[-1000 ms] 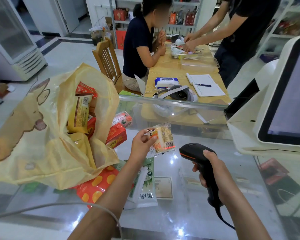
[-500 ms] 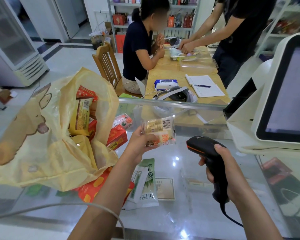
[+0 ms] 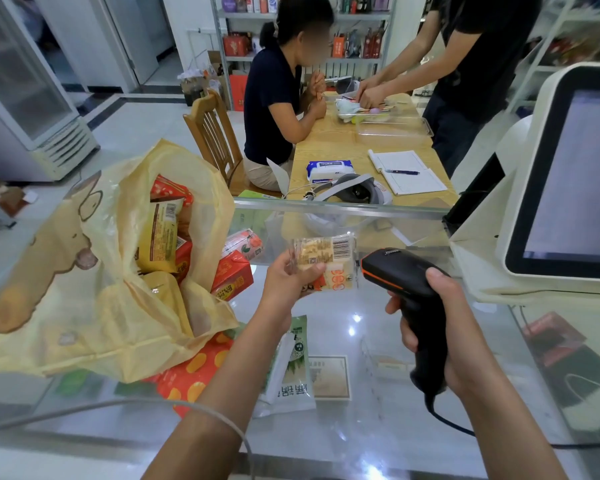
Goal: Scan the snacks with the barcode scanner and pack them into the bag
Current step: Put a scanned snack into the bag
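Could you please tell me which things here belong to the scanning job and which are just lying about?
Job: clear-wrapped yellow snack packet in the left hand; black plastic barcode scanner in the right hand; yellow plastic bag; red carton.
Lying about: blue-white wipes pack; white paper notepad; wooden chair.

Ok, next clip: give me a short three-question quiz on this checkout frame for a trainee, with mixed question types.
1. True or false: the right hand grips the black barcode scanner.
2. Fill in: the open yellow plastic bag lies to the ___ of the left hand.
3. Where is the snack packet with the visible barcode?
A) held in the left hand above the glass counter, beside the scanner's head
B) lying flat on the counter
C) inside the bag

Key: 1 true; 2 left; 3 A.
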